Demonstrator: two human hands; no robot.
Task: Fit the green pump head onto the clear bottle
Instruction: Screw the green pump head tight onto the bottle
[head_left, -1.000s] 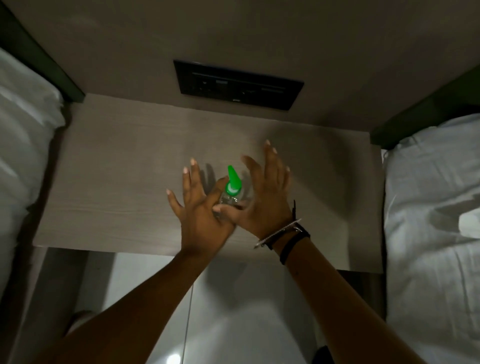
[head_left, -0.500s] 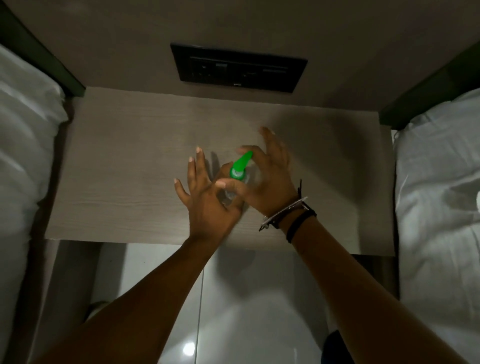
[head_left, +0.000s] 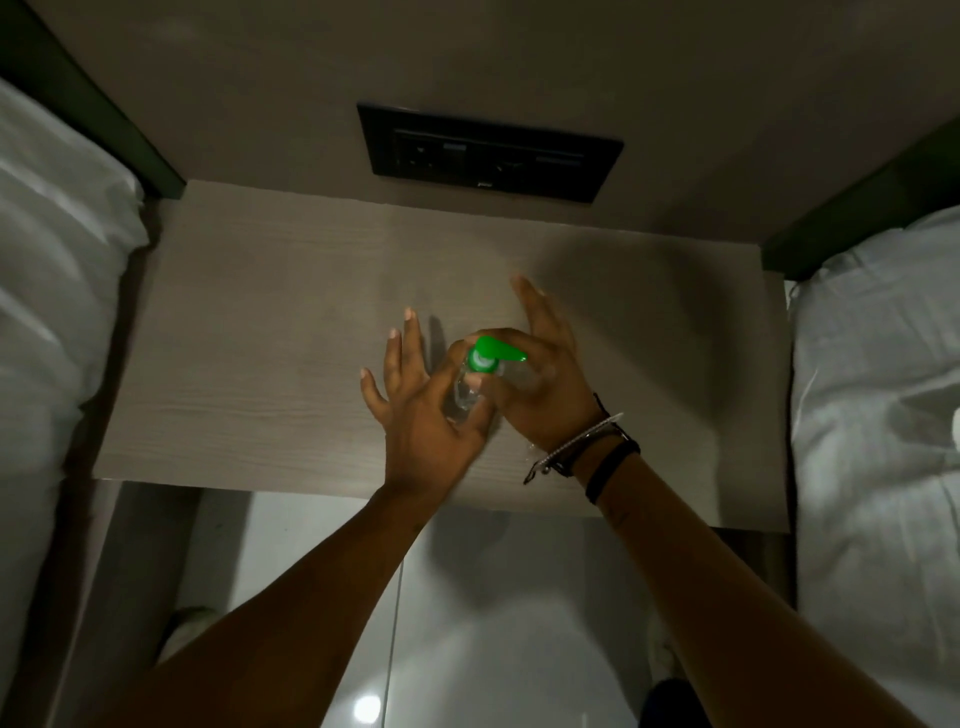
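A small clear bottle (head_left: 464, 396) stands on the wooden bedside table (head_left: 260, 338), between my two hands. The green pump head (head_left: 491, 357) sits on top of it with its spout pointing right. My left hand (head_left: 421, 410) presses against the bottle's left side with thumb and forefinger while its other fingers spread out. My right hand (head_left: 545, 384) holds the pump head and the bottle's neck from the right, thumb and forefinger at the collar. Most of the bottle's body is hidden by the hands.
A black socket panel (head_left: 488, 150) is set in the wall behind the table. White bedding lies to the left (head_left: 47, 312) and to the right (head_left: 878, 395). Glossy floor (head_left: 493, 623) shows below the table's front edge.
The pump head's spout has turned clockwise, from pointing away to pointing right. My right hand's fingers have curled in around the pump head. The hands stay over the table's middle.
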